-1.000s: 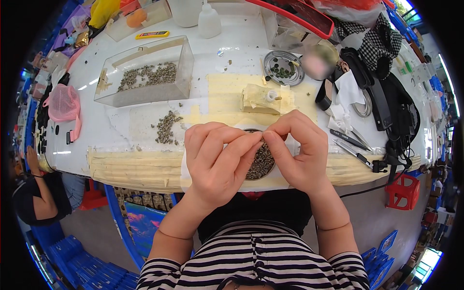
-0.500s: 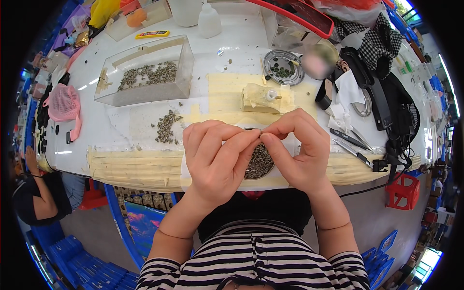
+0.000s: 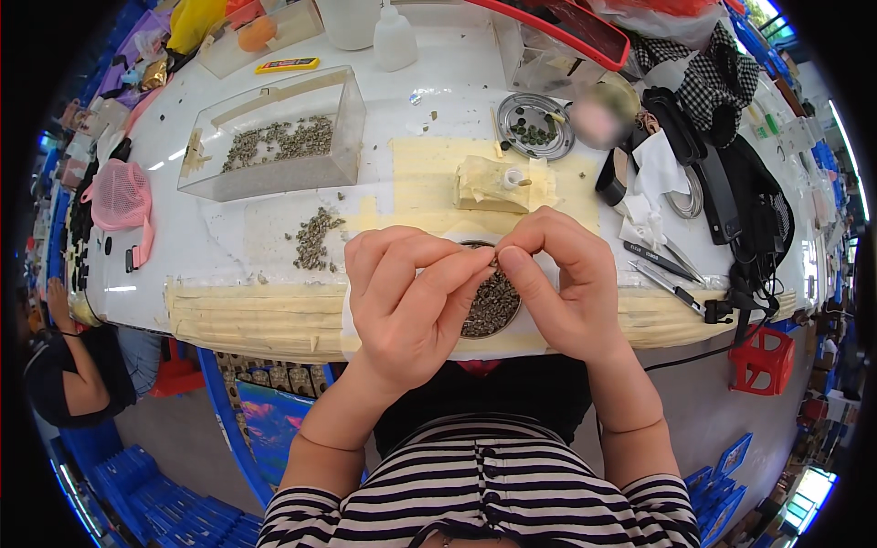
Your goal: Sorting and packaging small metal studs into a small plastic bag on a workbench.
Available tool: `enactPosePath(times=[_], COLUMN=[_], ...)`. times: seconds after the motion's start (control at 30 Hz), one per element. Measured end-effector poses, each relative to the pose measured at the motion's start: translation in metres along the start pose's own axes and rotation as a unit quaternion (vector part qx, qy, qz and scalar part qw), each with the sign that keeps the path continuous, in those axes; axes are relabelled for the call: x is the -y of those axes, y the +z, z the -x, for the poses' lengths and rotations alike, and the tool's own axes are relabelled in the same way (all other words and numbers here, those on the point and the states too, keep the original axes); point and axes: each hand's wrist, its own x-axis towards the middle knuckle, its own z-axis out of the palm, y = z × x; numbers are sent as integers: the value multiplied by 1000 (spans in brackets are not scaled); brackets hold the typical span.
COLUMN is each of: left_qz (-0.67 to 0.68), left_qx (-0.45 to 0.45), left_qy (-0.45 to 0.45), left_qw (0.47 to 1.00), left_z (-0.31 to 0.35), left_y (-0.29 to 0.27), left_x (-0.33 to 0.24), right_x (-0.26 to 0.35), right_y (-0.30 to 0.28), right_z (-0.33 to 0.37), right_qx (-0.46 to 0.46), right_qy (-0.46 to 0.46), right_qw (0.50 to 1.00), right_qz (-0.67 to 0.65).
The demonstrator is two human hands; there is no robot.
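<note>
My left hand (image 3: 406, 297) and my right hand (image 3: 568, 279) meet fingertip to fingertip at the table's near edge. Both are closed in a pinch; whatever sits between the tips is too small to name. Right below them a round dish (image 3: 521, 315) holds many small grey-brown metallic pieces (image 3: 491, 304), partly covered by my fingers. A loose pile of similar pieces (image 3: 315, 239) lies on the table to the left of my left hand. Beyond my hands stands a tape-wrapped block (image 3: 489, 185) with a small pale cup (image 3: 513, 179) on it.
A clear open box (image 3: 347, 151) with more small pieces stands at the back left. A metal plate (image 3: 559, 146) of dark green bits is behind the block. Tweezers (image 3: 660, 260) and a craft knife (image 3: 667, 285) lie at the right. Another person (image 3: 87, 379) sits at far left.
My right hand's fingers have shifted slightly, with the thumb drawn up closer to the index fingertip. My left hand stays almost in place.
</note>
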Motion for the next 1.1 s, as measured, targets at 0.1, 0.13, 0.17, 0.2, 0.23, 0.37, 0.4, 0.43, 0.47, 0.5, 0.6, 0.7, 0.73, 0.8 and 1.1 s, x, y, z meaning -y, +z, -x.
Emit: enactPosePath(times=[0.1,0.13,0.17,0.2,0.23,0.37,0.4,0.43,0.47,0.5,0.6,0.7,0.73,0.8,1.1], left_qz=[-18,-24,-25,-26,-27,-5,2,9,13,17,23,35,42,29,-26], left_qx=[0,1,1,1,1,-4,-6,-8,-5,-3,-1,1,1,-1,8], left_qy=[7,9,8,6,4,5,4,3,0,-3,-6,-10,-12,-10,-3], left_qw=[1000,1000,1000,1000,1000,1000,1000,1000,1000,1000,1000,999,999,1000,1000], left_z=[1,1,1,1,1,1,1,0,0,-1,-1,-1,-1,-1,-1], left_y=[1,1,2,2,2,2,1,1,0,0,-2,-2,-3,-2,-3], left_x=[0,0,0,0,0,1,1,1,1,0,-1,0,0,0,-4], right_x=[1,1,1,2,3,1,1,1,1,1,1,1,0,1,3], right_y=[-1,-1,0,1,2,2,2,2,1,1,1,0,0,0,2], right_z=[0,0,0,-1,-1,-1,0,0,0,0,0,1,1,1,-3], right_qx=[-19,-25,-30,-34,-38,-23,-18,-13,-6,0,15,24,26,21,-32], right_qy=[-37,-53,-61,-70,-78,-44,-35,-26,-23,-19,-8,2,5,-3,-107], right_qw=[998,996,995,993,991,997,998,999,999,1000,1000,1000,1000,1000,986], right_qz=[43,62,73,85,97,65,52,38,30,21,6,-10,-16,-12,125])
